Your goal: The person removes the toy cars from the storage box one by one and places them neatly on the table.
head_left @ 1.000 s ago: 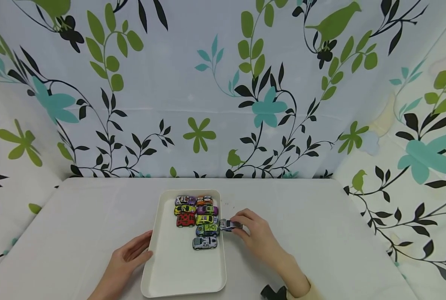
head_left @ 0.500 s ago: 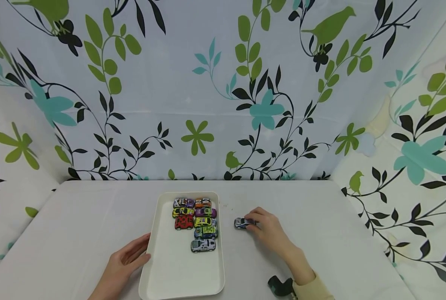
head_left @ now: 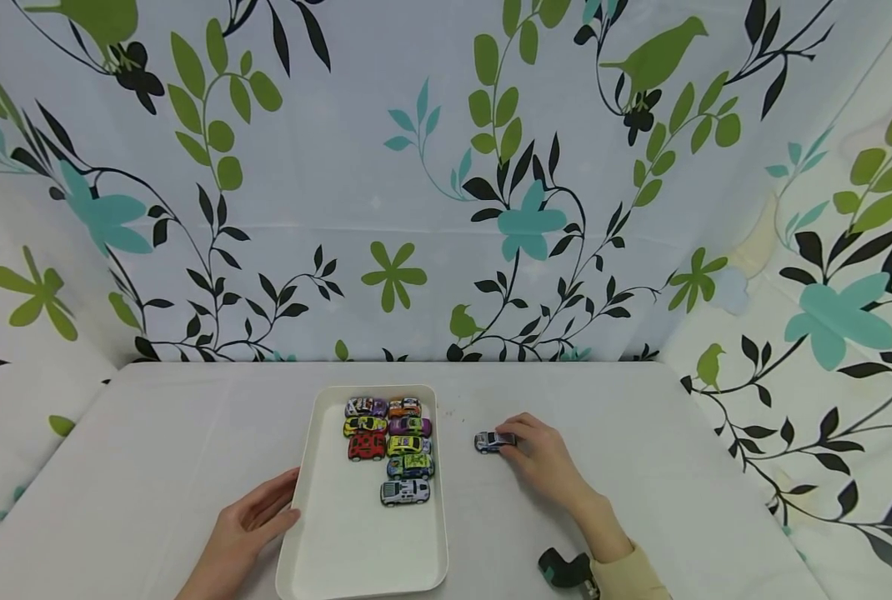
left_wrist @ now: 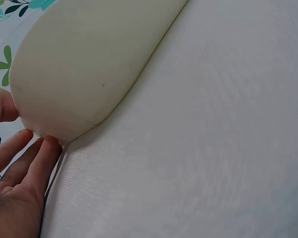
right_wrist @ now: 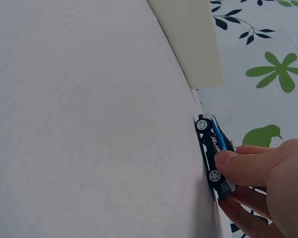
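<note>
Right of the white tray (head_left: pixel 363 550), my right hand (head_left: pixel 543 458) pinches a silver toy car (head_left: pixel 488 442) between thumb and fingers. In the right wrist view this toy car (right_wrist: pixel 214 153) shows a blue stripe and black side, its wheels at the tabletop. My left hand (head_left: pixel 247 529) rests its fingers and thumb against the tray's left side. Up close in the left wrist view, the fingertips (left_wrist: pixel 50 141) touch the tray's outer wall (left_wrist: pixel 89 74). Inside the tray, several toy cars stand in two columns, among them a red one (head_left: pixel 367 446) and a silver-grey one (head_left: pixel 405 492).
The white table (head_left: pixel 626 467) extends around the tray, with patterned fabric (head_left: pixel 303 167) behind and at the sides. A black device (head_left: pixel 563 568) is near the right wrist, beside a cream sleeve (head_left: pixel 629 575).
My right hand has moved right, away from the tray's right rim, with the silver toy car, now farther out over the table. My left hand stays at the tray.
</note>
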`<state>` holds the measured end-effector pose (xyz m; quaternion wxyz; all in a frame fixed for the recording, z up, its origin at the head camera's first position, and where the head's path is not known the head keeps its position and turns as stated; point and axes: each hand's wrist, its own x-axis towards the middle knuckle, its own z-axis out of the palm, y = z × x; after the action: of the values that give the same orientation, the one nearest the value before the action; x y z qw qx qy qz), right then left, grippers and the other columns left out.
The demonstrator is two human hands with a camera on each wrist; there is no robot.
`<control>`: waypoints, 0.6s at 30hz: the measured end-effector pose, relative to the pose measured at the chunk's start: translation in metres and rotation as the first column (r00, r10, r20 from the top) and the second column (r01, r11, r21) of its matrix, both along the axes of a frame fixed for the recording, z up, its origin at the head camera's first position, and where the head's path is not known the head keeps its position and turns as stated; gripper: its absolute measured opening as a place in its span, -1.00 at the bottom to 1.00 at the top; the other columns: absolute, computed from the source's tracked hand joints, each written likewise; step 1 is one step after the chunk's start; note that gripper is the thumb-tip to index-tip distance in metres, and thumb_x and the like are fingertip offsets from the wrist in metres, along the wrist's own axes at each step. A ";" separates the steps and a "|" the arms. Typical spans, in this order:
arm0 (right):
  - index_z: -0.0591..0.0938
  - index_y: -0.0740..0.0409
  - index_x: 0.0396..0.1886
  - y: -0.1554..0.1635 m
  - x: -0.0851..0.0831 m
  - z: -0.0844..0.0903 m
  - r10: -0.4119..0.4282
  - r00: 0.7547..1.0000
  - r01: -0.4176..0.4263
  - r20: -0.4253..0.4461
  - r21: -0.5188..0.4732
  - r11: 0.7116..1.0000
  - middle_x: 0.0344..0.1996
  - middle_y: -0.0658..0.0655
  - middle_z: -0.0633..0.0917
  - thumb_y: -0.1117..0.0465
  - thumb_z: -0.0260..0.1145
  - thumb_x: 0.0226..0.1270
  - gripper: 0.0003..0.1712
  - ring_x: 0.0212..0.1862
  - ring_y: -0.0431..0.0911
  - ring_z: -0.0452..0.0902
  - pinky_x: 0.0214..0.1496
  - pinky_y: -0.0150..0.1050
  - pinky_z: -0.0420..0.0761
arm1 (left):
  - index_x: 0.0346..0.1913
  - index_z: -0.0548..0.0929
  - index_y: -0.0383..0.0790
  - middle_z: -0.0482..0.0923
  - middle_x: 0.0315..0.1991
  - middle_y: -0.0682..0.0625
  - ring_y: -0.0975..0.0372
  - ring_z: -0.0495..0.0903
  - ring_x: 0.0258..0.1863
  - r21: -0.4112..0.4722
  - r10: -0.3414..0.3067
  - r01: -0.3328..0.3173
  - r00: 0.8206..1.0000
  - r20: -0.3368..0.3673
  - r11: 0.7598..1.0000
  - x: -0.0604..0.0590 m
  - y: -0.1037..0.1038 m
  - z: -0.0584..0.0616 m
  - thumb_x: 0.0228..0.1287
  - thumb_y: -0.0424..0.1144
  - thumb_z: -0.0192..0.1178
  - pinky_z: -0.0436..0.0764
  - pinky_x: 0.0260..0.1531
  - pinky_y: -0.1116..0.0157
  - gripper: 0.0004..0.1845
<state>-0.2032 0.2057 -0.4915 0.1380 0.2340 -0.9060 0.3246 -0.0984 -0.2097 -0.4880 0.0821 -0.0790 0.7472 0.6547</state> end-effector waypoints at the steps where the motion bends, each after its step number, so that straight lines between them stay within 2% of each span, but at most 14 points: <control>1: 0.75 0.15 -0.11 0.001 -0.001 -0.001 -0.002 1.000 0.002 -0.005 -0.013 1.000 -0.11 -0.02 0.70 0.42 0.51 0.13 -0.69 -0.10 -0.16 0.67 -0.03 -0.20 0.69 | 0.47 0.34 -0.24 0.32 0.46 -0.15 0.68 0.46 0.08 -0.002 0.000 0.000 1.000 -0.001 1.000 0.000 0.000 0.000 0.33 -0.13 0.33 0.51 0.05 0.58 -0.29; 5: 0.72 0.21 -0.07 0.003 -0.004 -0.007 -0.006 0.999 0.003 -0.037 -0.069 0.998 -0.09 0.04 0.71 0.46 0.49 0.13 -0.66 -0.05 -0.10 0.70 0.04 -0.15 0.69 | 0.47 0.34 -0.25 0.31 0.46 -0.16 0.69 0.45 0.08 -0.005 -0.001 0.001 1.000 -0.003 1.000 0.000 0.000 0.000 0.33 -0.13 0.33 0.51 0.06 0.58 -0.28; 12: 0.69 0.24 0.01 0.007 -0.005 -0.011 -0.013 1.000 0.013 -0.001 -0.184 0.983 -0.05 0.10 0.73 0.44 0.47 0.18 -0.63 0.02 -0.02 0.69 0.09 -0.13 0.68 | 0.46 0.35 -0.24 0.32 0.46 -0.15 0.69 0.45 0.08 -0.017 0.006 -0.007 1.000 -0.010 1.000 -0.001 0.000 -0.001 0.32 -0.12 0.34 0.51 0.05 0.59 -0.28; 18: 0.69 0.16 0.05 0.010 -0.009 -0.019 -0.058 0.997 0.067 0.044 -0.243 0.968 -0.01 0.06 0.73 0.39 0.47 0.20 -0.61 0.05 -0.04 0.68 0.14 -0.27 0.64 | 0.46 0.36 -0.23 0.33 0.45 -0.14 0.67 0.46 0.10 -0.008 0.001 -0.001 1.000 -0.021 1.000 -0.001 -0.002 -0.003 0.32 -0.14 0.34 0.52 0.05 0.58 -0.30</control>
<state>-0.2126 0.2153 -0.5104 0.1596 0.1804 -0.8684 0.4335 -0.0995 -0.2114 -0.4912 0.0736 -0.0730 0.7505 0.6527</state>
